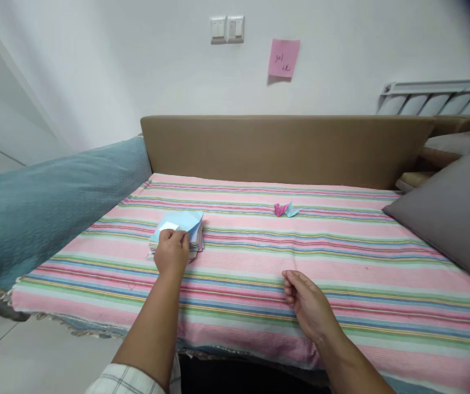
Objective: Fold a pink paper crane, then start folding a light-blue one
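Observation:
My left hand (172,253) is at the near side of a stack of paper sheets (197,243), its fingers pinched on the blue top sheet (189,218), whose right corner is bent up. A small white patch shows on that sheet just beyond the fingers. My right hand (301,295) hovers over the striped cloth to the right, fingers curled with the thumb against the index finger; nothing shows between them. Farther back on the cloth lie small folded paper pieces, one magenta (279,209) and one light blue (291,210), touching each other.
The striped cloth (243,268) covers a sofa seat with a brown backrest (276,150). A teal-covered armrest (62,191) stands at the left, a grey cushion (457,210) at the right. A pink note (283,58) and switches (227,29) are on the wall, near a radiator (436,98).

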Motion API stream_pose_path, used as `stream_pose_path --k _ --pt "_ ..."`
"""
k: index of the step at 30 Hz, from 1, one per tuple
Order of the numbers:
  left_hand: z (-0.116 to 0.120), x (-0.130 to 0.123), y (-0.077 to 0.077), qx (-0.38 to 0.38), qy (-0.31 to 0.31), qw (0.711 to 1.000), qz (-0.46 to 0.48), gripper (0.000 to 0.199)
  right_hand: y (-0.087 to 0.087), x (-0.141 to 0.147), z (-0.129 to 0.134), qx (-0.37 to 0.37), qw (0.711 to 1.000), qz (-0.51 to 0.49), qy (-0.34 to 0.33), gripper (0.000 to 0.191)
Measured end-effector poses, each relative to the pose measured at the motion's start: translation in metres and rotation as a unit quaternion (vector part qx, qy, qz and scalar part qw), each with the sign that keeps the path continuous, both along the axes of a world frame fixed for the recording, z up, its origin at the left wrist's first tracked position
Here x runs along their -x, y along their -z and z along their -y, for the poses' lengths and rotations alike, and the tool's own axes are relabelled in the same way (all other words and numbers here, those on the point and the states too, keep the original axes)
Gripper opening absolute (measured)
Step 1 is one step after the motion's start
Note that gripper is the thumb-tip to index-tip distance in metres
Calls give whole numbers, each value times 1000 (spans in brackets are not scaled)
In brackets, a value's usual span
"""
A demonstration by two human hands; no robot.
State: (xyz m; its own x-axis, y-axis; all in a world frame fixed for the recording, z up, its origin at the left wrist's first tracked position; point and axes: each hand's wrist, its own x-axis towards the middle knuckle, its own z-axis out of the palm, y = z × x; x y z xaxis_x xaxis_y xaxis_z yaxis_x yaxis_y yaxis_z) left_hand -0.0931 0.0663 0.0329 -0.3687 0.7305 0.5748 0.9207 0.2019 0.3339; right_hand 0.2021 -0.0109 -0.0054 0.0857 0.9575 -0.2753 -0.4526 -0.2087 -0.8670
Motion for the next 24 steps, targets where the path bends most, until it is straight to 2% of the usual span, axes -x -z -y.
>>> stream_pose_path --k 16,24 --pt "-3 -5 -5 -6 11 1000 24 18 -3 2 3 -5 1000 -17 -17 27" --pt "-7 -2 2 -21 50 998 22 16 -2 2 3 2 1000 -10 -23 27"
